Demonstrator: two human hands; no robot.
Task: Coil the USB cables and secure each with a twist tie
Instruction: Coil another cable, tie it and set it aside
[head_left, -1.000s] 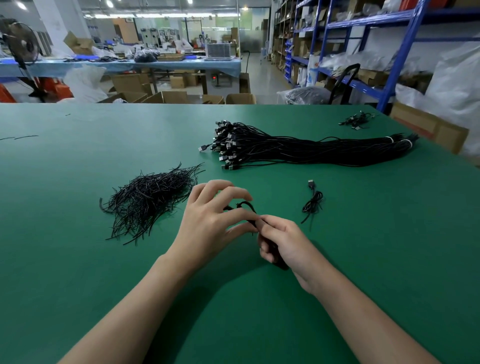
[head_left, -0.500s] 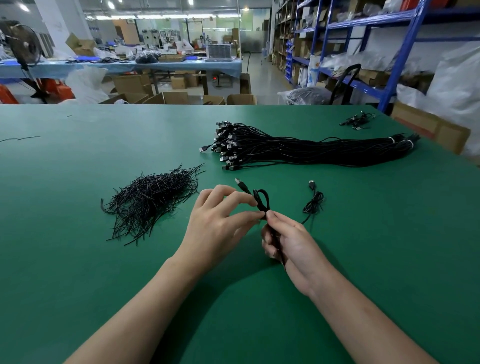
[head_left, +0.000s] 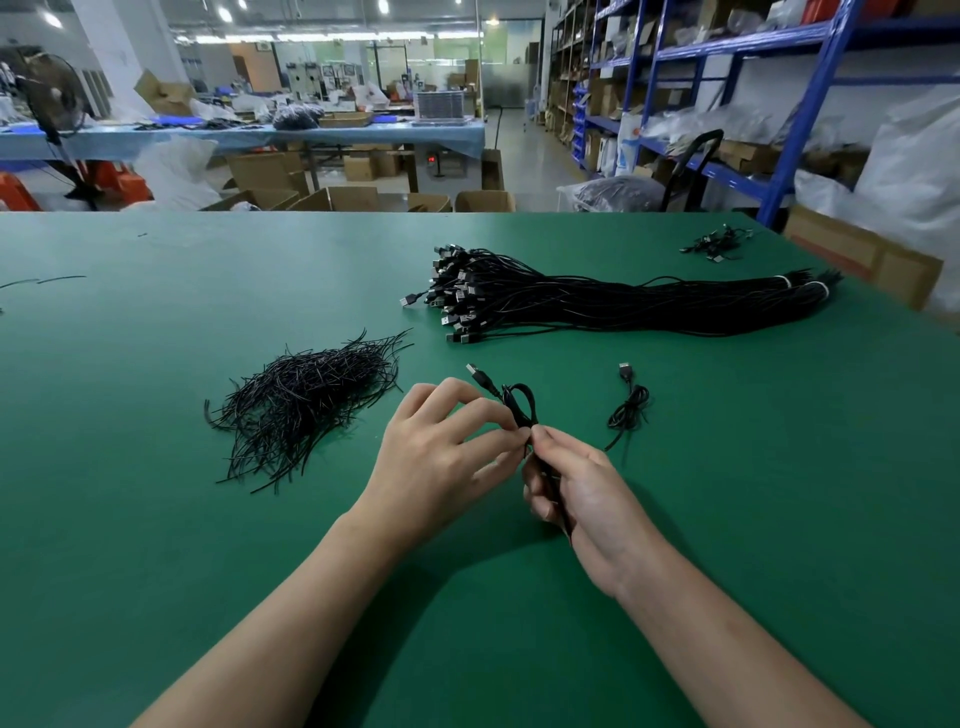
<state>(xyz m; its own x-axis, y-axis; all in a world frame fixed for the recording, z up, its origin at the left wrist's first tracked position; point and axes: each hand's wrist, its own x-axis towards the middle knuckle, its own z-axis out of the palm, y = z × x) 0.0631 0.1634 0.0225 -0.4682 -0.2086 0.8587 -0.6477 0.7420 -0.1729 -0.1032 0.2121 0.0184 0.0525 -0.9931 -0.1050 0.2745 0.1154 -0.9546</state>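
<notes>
A black USB cable (head_left: 521, 402), folded into a short coil, is held between both hands above the green table (head_left: 156, 519). My right hand (head_left: 582, 488) grips the coil's lower part, fingers curled round it. My left hand (head_left: 441, 452) pinches the coil at its middle with thumb and forefinger; a loop and one USB plug stick up past the fingertips. The pinch point hides any twist tie. A pile of black twist ties (head_left: 306, 400) lies to the left. A coiled, tied cable (head_left: 628, 410) lies to the right.
A long bundle of straight black USB cables (head_left: 597, 301) stretches across the table behind my hands. A few more coiled cables (head_left: 719, 241) lie at the far right corner. Cardboard boxes and blue shelving stand beyond the table edge.
The coil has risen from low under my hands; its loop and plug now stick up clear of the fingers. My left fingers have closed in to pinch its middle.
</notes>
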